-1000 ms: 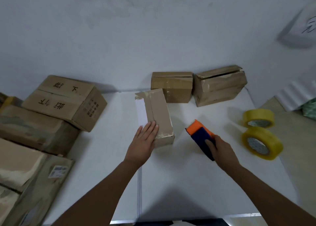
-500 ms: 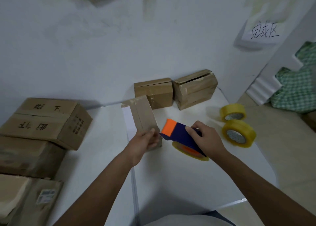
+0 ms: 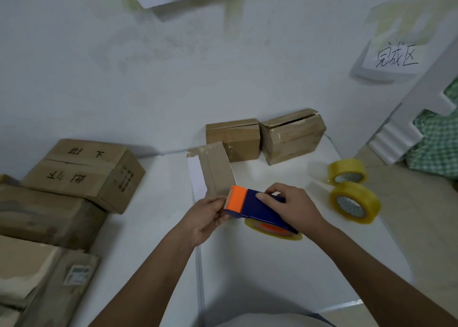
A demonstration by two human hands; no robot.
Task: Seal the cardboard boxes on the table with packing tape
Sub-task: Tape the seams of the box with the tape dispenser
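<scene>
A narrow cardboard box [image 3: 218, 170] lies lengthwise on the white table [image 3: 272, 272], a torn flap at its far end. My left hand [image 3: 205, 217] holds the box's near end, fingers curled by the dispenser's orange nose. My right hand [image 3: 292, 205] grips a blue and orange tape dispenser [image 3: 250, 206] from above, its toothed edge at the box's near end. A yellowish tape roll [image 3: 272, 230] sits in the dispenser below the hand. Whether tape touches the box is hidden.
Two more small cardboard boxes [image 3: 233, 138] [image 3: 292, 136] stand against the wall behind. Two loose tape rolls [image 3: 347, 171] [image 3: 354, 202] lie at the table's right edge. Larger cartons [image 3: 81, 173] are stacked on the left. A handwritten paper sign [image 3: 394, 59] hangs on the right.
My right hand lifted the dispenser from the table and brought it left to the box's near end. My left hand slid from the box's top to its near end.
</scene>
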